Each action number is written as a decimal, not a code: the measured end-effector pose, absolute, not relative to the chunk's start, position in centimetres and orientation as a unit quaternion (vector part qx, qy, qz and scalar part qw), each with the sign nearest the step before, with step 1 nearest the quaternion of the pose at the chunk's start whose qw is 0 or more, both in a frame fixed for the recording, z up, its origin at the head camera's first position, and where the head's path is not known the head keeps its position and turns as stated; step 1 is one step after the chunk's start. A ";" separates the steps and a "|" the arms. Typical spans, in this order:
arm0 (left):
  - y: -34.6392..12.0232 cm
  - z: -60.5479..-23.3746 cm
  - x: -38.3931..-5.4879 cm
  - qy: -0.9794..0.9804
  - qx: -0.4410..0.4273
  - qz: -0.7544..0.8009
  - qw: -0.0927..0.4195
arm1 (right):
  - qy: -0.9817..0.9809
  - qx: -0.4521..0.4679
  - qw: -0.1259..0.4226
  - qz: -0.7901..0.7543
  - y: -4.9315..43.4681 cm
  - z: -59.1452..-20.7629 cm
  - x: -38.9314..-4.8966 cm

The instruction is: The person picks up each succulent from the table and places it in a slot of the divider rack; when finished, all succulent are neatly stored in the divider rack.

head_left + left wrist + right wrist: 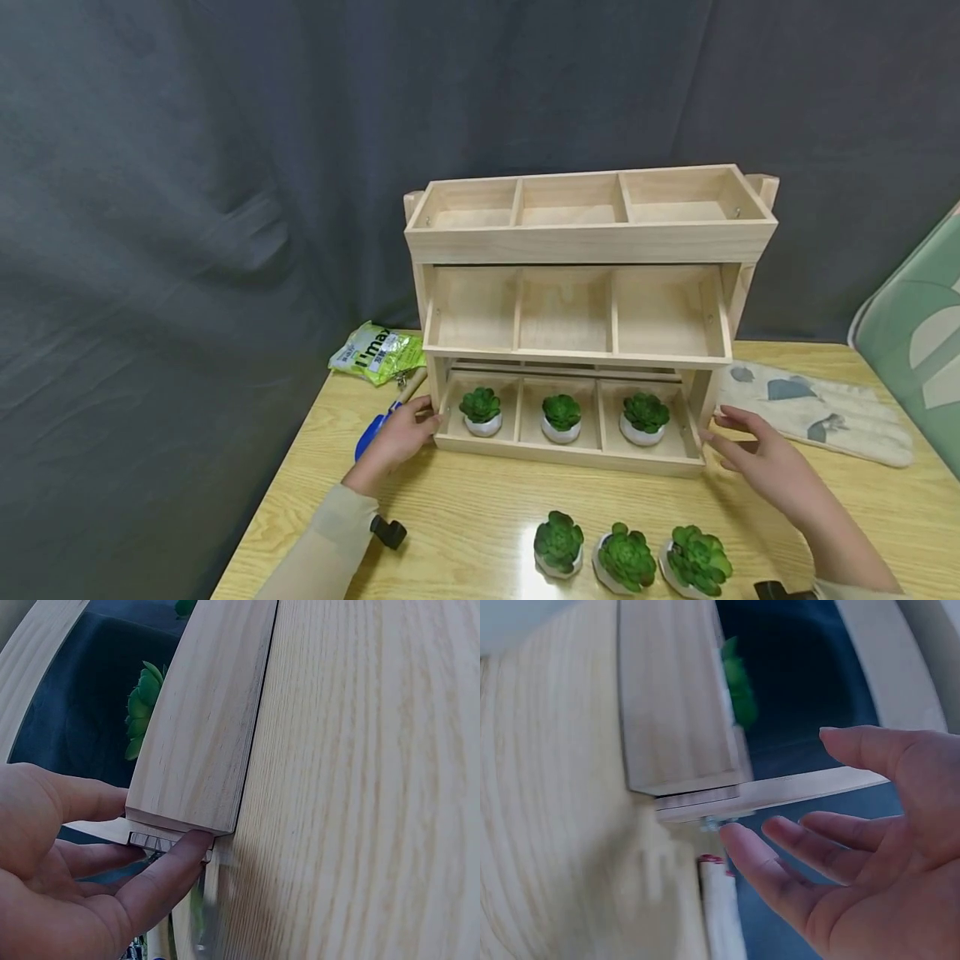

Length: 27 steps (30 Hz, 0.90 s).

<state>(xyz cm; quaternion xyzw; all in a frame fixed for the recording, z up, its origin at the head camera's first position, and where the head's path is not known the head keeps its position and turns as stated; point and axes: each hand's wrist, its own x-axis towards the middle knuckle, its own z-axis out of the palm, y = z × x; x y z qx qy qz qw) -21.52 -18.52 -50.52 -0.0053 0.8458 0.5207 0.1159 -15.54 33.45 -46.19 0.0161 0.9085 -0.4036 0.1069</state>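
Note:
A three-tier wooden shelf [570, 245] with divided trays stands on the table in the head view. Its bottom tray holds three potted succulents [561, 413], one in each compartment. My left hand [405, 433] grips the lower left corner of that tray; in the left wrist view, thumb and fingers [169, 874] lie around the tray's end [199, 735]. At the opposite corner, my right hand [765, 462] is open, its fingers spread beside the wood. The right wrist view shows those fingertips [739, 836] close to the side post [802, 791], with nothing in the hand.
Three more potted succulents [626, 557] stand in a row at the table's front. Left of the shelf lie a green packet [377, 353] and a blue tool [367, 433]. Patterned gloves [817, 408] lie at the right, near a green cushion-like item [911, 333]. A dark curtain [225, 208] hangs behind.

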 end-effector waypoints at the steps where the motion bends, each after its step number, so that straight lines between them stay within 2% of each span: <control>1: -18.5 -50.5 -21.5 0.846 -0.005 0.521 0.115 | 0.912 0.016 0.102 -0.396 33.5 -45.8 -15.3; 15: -18.4 -50.3 -21.4 0.849 -0.008 0.515 0.118 | 0.930 -0.032 0.074 -0.358 32.8 -44.3 -11.8; 21: -18.4 -50.1 -21.5 0.847 -0.004 0.517 0.123 | 0.917 -0.079 0.098 -0.380 32.7 -44.9 -10.7; 27: -18.4 -50.0 -21.5 0.847 -0.003 0.517 0.126 | 0.865 -0.180 0.132 -0.449 33.7 -46.8 -10.3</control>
